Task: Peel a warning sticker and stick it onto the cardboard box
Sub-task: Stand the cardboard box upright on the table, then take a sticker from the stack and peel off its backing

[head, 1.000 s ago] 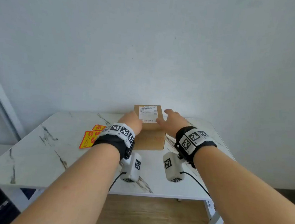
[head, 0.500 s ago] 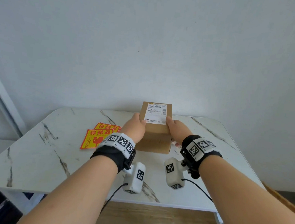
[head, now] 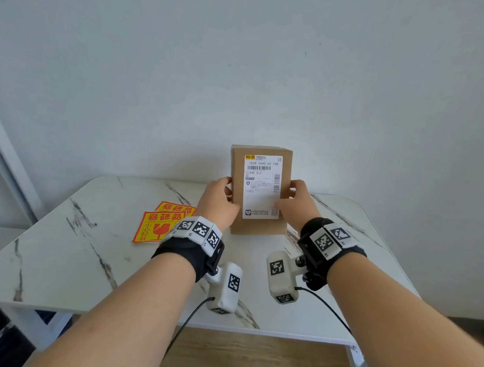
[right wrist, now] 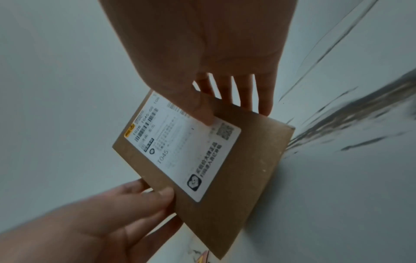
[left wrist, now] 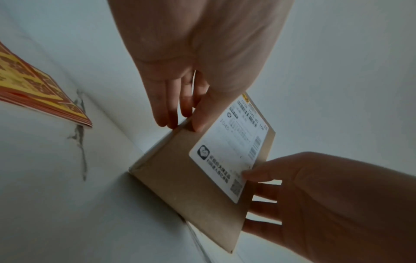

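Note:
A brown cardboard box (head: 257, 227) with a white shipping label (head: 262, 187) stands on end on the marble table, label facing me. My left hand (head: 219, 197) grips its left edge, thumb on the front and fingers behind. My right hand (head: 297, 200) grips the right edge the same way, thumb on the label. In the left wrist view the left hand (left wrist: 186, 113) pinches the box (left wrist: 180, 178) at its edge. In the right wrist view the right hand's thumb (right wrist: 202, 110) presses the label of the box (right wrist: 247, 169). A small pile of red-and-yellow warning stickers (head: 156, 228) lies left of the box.
The white marble table (head: 84, 257) ends at a plain wall just behind the box. A white frame (head: 3, 150) leans at the far left. Wooden floor (head: 250, 357) shows below the table's front edge. Cables hang from both wrist cameras.
The box was lying flat with both hands on it; both hands have tipped it up onto its end, so the label now faces me.

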{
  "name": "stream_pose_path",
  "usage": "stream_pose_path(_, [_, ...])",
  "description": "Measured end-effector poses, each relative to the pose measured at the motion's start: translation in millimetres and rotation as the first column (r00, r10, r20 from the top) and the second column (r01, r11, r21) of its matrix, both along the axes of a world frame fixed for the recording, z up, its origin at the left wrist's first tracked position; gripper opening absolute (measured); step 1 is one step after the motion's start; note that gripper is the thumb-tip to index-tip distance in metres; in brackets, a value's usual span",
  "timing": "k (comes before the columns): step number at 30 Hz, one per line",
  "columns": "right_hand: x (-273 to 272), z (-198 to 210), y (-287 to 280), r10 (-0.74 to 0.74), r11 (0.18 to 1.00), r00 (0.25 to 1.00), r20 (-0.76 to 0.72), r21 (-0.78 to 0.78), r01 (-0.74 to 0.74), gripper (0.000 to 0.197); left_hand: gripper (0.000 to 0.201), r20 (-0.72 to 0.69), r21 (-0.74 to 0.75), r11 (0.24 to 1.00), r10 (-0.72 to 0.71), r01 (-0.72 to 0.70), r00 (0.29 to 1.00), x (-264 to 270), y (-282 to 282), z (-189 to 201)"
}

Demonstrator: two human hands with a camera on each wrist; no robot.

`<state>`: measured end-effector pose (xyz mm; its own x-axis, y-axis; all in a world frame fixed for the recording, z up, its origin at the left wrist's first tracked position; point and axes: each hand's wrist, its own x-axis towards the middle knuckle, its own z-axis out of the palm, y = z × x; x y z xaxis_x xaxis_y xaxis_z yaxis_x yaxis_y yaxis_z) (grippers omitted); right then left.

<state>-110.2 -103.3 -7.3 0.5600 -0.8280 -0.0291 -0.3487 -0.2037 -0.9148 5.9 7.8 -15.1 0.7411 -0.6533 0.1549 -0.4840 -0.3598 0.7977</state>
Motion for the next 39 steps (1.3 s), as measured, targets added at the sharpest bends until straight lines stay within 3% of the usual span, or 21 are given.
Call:
stream_pose_path(5, [1, -7, 3, -0.069, 0.986, 0.986, -0.152, -0.163, 0.043, 0.043, 0.040, 0.069, 0.126, 0.992, 0.004, -0.013, 0.998, -5, -6, -1])
stream_pose_path(9, [1, -11, 6, -0.098, 0.985, 0.974, -0.206, -0.163, 0.065, 0.036, 0.036, 0.092, 0.248, 0.969, -0.031, 0.007, 0.995, -6, -7, -5])
stream_pose_path(13, [-1, -7, 8, -0.130, 0.982, 0.983, -0.132, -0.157, 0.109, 0.059, 0.045, 0.116, 0.278, 0.961, -0.029, -0.005, 0.993, -1, -3, -1])
stream_pose_path(18, [-6, 14, 20, -0.193, 0.908, 0.981, 0.036, -0.373, 0.192, 0.068, 0.050, 0.143, 0.252, 0.967, 0.008, -0.045, 0.990, 10, 10, 10])
stream_pose_path(26, [12, 50, 60, -0.061, 0.775, 0.991, 0.120, -0.620, 0.123, 0.057, 0.054, 0.210, 0.308, 0.935, 0.114, -0.177, 0.971, 48, 57, 15])
stream_pose_path(31, [42, 46, 93, 0.105, 0.786, 0.987, 0.124, -0.618, -0.006, 0.051, 0.053, 0.226, 0.411, 0.883, 0.143, -0.228, 0.963, 68, 93, 4])
stream_pose_path(35, [66, 19, 109, 0.211, 0.775, 0.966, -0.148, -0.578, -0.258, 0.046, 0.051, 0.214, 0.581, 0.797, 0.046, -0.165, 0.976, 80, 109, -8])
stream_pose_path(37, [79, 2, 113, 0.262, 0.794, 0.904, -0.339, -0.456, -0.401, 0.046, 0.048, 0.212, 0.680, 0.720, -0.015, -0.136, 0.977, 83, 110, -13])
stream_pose_path(39, [89, -11, 117, 0.293, 0.804, 0.821, -0.490, -0.339, -0.489, 0.044, 0.046, 0.203, 0.711, 0.693, -0.039, -0.119, 0.978, 85, 110, -18])
